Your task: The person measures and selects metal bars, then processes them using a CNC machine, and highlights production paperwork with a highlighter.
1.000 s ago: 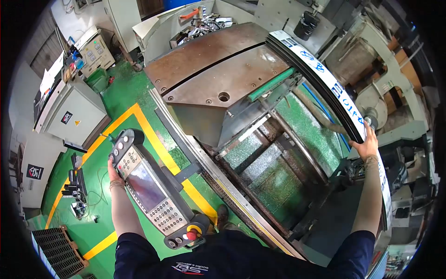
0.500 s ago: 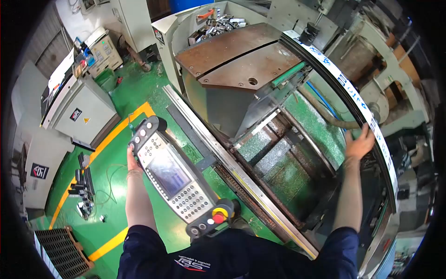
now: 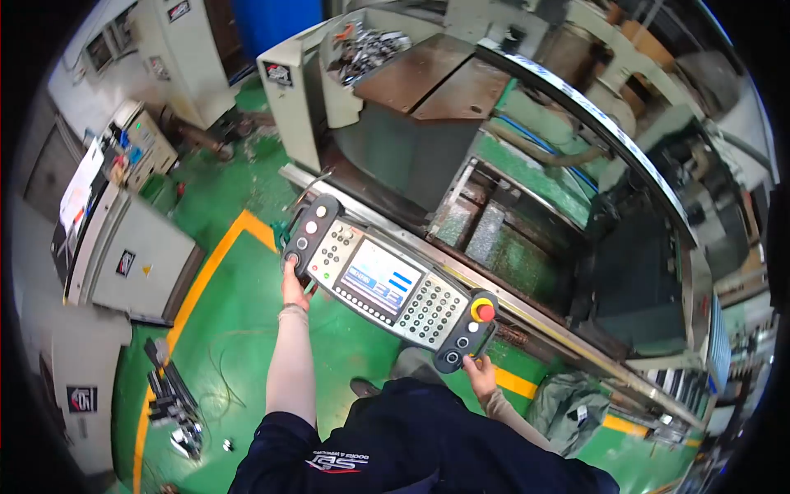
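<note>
A control pendant (image 3: 383, 280) with a lit screen, several round keys and a red stop button (image 3: 485, 313) on a yellow ring is held up in front of my body, tilted down to the right. My left hand (image 3: 296, 286) is closed around its left end, the thumb up by the buttons there. At the lower right corner, my right hand (image 3: 480, 375) grips the edge, with the thumb on the front. The fingers behind the pendant are hidden.
A machine with a brown metal table (image 3: 411, 78) and a curved black-and-white frame (image 3: 609, 132) stands ahead, with a long rail (image 3: 535, 309) at its front. A grey cabinet (image 3: 132, 255) is at left. Black profile pieces (image 3: 171, 387) and a grey-green bag (image 3: 568, 407) lie on the floor.
My right hand has left the curved frame and now grips the pendant's right end. The pendant has swung more level and to the right. The view has shifted.
</note>
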A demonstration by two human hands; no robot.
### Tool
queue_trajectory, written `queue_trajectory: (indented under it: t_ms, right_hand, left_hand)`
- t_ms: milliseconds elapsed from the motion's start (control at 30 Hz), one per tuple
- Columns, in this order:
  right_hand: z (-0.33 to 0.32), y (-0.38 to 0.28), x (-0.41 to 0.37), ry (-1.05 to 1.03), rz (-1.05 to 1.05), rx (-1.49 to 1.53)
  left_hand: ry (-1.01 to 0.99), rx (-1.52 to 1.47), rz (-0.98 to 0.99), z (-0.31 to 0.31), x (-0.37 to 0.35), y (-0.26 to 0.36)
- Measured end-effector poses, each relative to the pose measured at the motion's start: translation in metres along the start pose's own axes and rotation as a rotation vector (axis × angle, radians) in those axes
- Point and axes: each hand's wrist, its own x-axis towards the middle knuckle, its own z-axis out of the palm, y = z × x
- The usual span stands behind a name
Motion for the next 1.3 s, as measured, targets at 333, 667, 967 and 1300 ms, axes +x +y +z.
queue_trajectory:
  t_ms: [333,667,967,1300]
  right_hand:
    - [0.03,-0.002,0.007,0.142,-0.108,0.075]
    - [0.042,-0.056,-0.026,0.154,0.165,-0.754]
    - [0.076,-0.025,-0.032,0.434,-0.049,-0.333]
    - [0.071,-0.039,-0.034,0.385,-0.017,-0.388]
  left_hand:
    - [-0.076,0.193,-0.098,-0.028,0.026,0.003]
    - [-0.111,0.279,-0.139,-0.035,0.024,0.014]
    - [-0.19,0.303,-0.197,-0.048,0.039,0.018]
    - [-0.175,0.333,-0.183,-0.039,0.027,0.025]
